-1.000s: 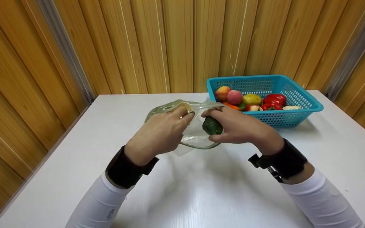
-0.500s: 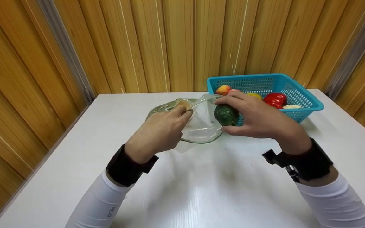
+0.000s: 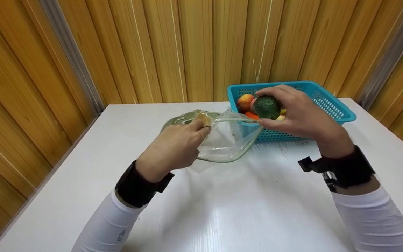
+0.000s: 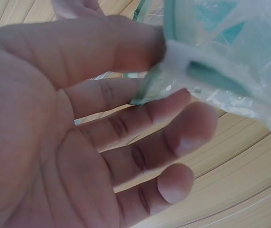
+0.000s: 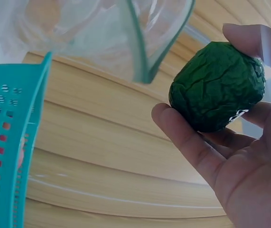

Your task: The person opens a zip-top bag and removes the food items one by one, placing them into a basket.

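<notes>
My left hand (image 3: 178,145) pinches the rim of a clear plastic zip bag (image 3: 222,144) with green edging, between thumb and index finger. In the left wrist view the other fingers (image 4: 187,128) are loosely bent beneath the bag's end. Above the near rim of the basket, my right hand (image 3: 299,113) grips a dark green round thing (image 3: 267,107). Its skin looks crinkled and shiny in the right wrist view, with the fingers and thumb spread around it. A pointed corner of the bag (image 5: 142,57) hangs just beside it there, with a gap between.
A turquoise perforated basket (image 3: 348,117) stands at the back right of the white table (image 3: 135,119). Inside are a red-yellow fruit (image 3: 245,102) and an orange piece (image 3: 252,115); the right hand covers other contents. A wood-panelled wall (image 3: 194,52) rises behind.
My right hand has moved right and away from me with the green round thing, from the bag's mouth to over the basket's near edge. The left hand keeps its pinch in nearly the same place.
</notes>
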Available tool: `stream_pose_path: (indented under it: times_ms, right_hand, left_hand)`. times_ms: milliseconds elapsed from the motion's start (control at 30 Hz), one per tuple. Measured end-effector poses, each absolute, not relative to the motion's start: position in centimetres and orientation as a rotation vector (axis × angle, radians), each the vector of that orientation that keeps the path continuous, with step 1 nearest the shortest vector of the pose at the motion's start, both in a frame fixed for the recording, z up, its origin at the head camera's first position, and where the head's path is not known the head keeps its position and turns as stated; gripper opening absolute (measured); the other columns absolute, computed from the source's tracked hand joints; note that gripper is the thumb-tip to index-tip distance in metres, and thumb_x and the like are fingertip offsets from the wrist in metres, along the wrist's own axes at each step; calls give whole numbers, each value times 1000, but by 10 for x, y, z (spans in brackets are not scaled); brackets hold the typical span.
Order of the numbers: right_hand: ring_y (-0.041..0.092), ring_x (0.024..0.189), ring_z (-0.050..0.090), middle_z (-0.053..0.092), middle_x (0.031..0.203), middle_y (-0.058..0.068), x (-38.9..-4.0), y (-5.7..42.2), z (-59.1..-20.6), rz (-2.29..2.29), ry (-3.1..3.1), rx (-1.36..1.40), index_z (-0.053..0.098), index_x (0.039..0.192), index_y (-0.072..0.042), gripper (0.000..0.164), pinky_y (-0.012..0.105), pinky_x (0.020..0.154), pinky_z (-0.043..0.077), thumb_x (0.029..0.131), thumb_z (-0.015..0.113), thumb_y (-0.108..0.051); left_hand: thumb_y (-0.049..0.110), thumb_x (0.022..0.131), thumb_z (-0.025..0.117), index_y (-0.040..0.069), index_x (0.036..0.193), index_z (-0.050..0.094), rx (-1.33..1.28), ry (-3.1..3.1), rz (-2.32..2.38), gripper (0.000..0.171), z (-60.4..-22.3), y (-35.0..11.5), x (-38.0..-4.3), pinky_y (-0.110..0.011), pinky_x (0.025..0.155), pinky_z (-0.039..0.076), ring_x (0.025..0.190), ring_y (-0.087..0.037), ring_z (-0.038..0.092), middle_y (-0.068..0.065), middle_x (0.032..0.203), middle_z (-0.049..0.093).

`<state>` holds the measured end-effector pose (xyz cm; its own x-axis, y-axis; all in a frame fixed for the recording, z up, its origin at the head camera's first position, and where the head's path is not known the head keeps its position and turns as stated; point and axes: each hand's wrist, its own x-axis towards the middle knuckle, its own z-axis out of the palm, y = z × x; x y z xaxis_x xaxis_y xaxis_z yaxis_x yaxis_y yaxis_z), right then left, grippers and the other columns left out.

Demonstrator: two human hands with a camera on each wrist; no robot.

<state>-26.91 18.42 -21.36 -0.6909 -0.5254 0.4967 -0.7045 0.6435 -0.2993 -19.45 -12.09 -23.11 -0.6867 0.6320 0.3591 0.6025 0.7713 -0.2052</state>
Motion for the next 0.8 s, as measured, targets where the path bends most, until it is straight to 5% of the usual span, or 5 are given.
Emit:
stream_pose_path:
  times_ms: [800]
  right_hand:
    - [42,134,39,35,154,21,-366,183,-289,805,-2825,595,32,154,-12,72,60,101,47,94,68,-33]
  left_hand:
    - [2,80,70,8,104,70,-969,-2553,124,25,-228,-119,-188,-38,61,56,76,-23,66,-6,107,67]
